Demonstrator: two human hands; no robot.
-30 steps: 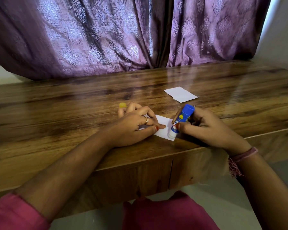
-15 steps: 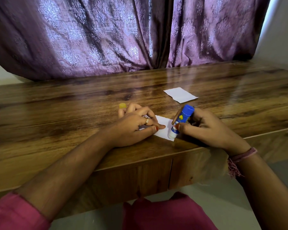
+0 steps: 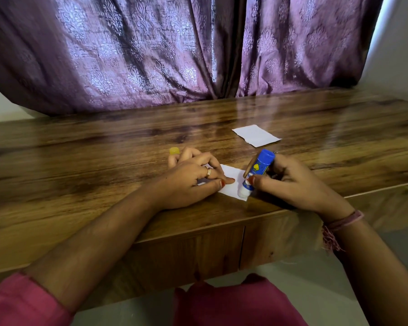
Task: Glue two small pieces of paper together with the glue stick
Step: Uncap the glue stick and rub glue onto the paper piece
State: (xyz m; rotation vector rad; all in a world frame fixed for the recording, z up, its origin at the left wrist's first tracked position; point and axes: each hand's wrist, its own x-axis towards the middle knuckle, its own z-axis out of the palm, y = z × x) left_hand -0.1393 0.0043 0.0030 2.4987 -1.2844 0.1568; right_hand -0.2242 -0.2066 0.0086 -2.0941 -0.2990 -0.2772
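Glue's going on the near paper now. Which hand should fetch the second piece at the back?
Right, probably. The second paper lies just beyond the right hand, though that hand must first put down the glue stick. The left hand is pinning the near paper.

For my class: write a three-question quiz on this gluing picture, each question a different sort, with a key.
1. True or false: the glue stick has its tip down on the near paper.
2. Which hand grips the glue stick? A) left hand B) right hand C) both
3. Fill in: the second paper lies on the table, ____ the hands, untouched.

Key: 1 true; 2 B; 3 beyond. The left hand presses the near paper flat, and the yellow cap sits just past its fingers.
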